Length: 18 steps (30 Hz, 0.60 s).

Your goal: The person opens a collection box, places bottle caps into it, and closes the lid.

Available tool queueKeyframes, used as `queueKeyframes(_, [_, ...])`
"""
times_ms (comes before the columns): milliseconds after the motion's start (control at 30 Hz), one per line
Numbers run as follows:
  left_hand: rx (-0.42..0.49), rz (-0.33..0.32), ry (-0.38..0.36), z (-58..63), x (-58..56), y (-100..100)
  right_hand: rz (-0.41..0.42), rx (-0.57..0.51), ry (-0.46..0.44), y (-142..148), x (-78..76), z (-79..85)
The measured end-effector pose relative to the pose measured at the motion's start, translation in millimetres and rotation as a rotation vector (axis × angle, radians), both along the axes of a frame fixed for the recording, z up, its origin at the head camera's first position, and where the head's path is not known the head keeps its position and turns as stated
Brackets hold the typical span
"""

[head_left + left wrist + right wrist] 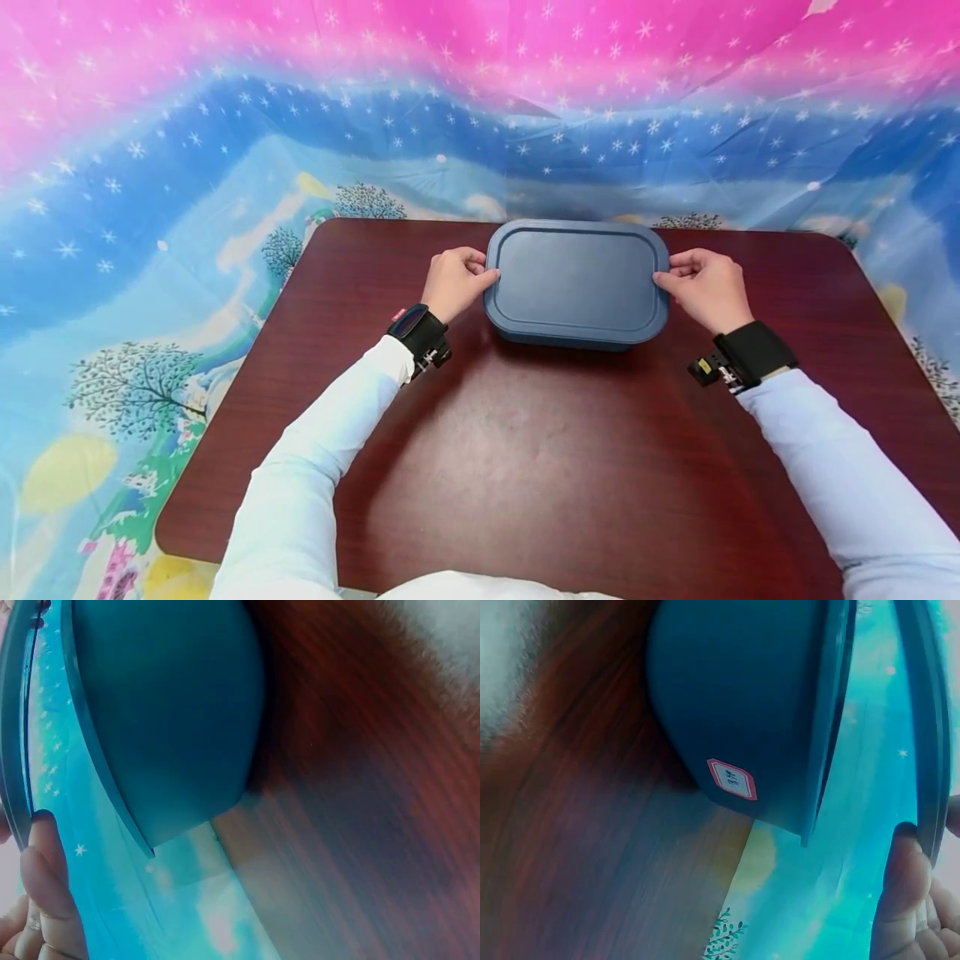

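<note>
A blue-grey rectangular lid (577,275) with rounded corners is held level by both hands, one at each short end. My left hand (459,282) pinches its left edge, thumb on top and fingers beneath. At the opposite edge my right hand (708,287) pinches it the same way. Both wrist views show a gap between the lid (926,727) and the matching box (169,712) below, which stands on the table. A red-bordered label (732,779) is stuck on the box's side. From the head view the lid hides nearly all of the box, including its inside.
The dark red-brown wooden table (540,467) has rounded corners and reaches back close to a printed cloth backdrop (375,108) with snowflakes and trees. A wrist camera on a black band (757,354) sits on the right wrist, and another band (420,332) on the left.
</note>
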<state>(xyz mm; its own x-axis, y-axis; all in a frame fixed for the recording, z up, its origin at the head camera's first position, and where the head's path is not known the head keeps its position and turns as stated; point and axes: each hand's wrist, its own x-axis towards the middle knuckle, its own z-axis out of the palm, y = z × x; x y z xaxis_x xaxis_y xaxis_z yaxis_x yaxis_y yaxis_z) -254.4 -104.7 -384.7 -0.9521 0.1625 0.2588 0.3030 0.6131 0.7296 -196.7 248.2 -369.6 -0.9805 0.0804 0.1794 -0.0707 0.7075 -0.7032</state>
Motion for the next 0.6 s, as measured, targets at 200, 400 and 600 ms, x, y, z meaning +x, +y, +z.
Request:
queueKeyframes(200, [-0.098,0.02,-0.026,-0.9,-7.1,4,-0.015,0.074,-0.012,-7,-10.4,-3.6])
queueKeyframes(400, [-0.24,0.014,-0.011,1.0,-8.9,10,-0.011,0.123,-0.034,-12,-15.1,-4.2])
queueKeyframes(600, [-0.391,0.007,0.019,4.9,-8.1,15,0.015,0.19,-0.021,-17,-17.8,-2.5])
